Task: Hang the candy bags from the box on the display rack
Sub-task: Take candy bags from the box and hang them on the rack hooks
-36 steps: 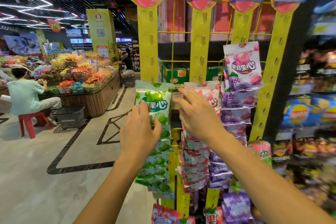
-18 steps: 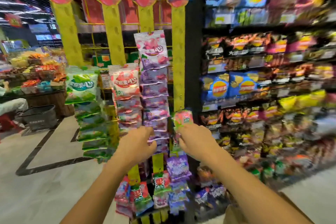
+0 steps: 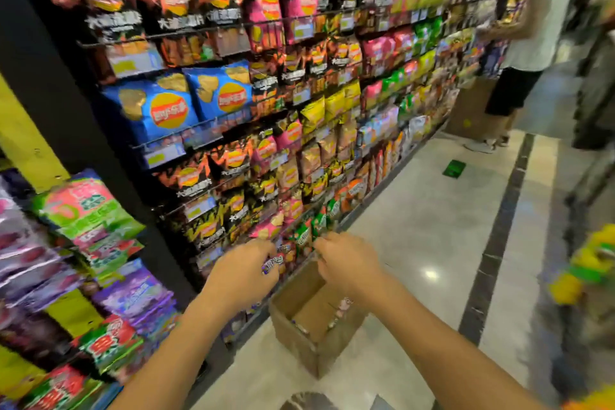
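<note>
since a moment ago the view is swinging right and down, leaving the display rack point(image 3: 20, 136) at the left edge, candy bags point(image 3: 86, 210) hanging on it. snack shelving point(image 3: 299, 93) is filling most of the scene. an open cardboard box point(image 3: 299, 339) is standing on the floor point(image 3: 432, 243) beside it, a few loose bags point(image 3: 344, 306) lying inside. above it, the left hand point(image 3: 239, 276) is curling, grip unclear; the right hand point(image 3: 347, 263) is curling loosely, holding nothing.

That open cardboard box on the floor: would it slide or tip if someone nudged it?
Probably slide. The cardboard box looks nearly empty, with only a few small packets inside, so it is likely light. The floor is glossy, which should let it skid; its broad base makes tipping unlikely.
</note>
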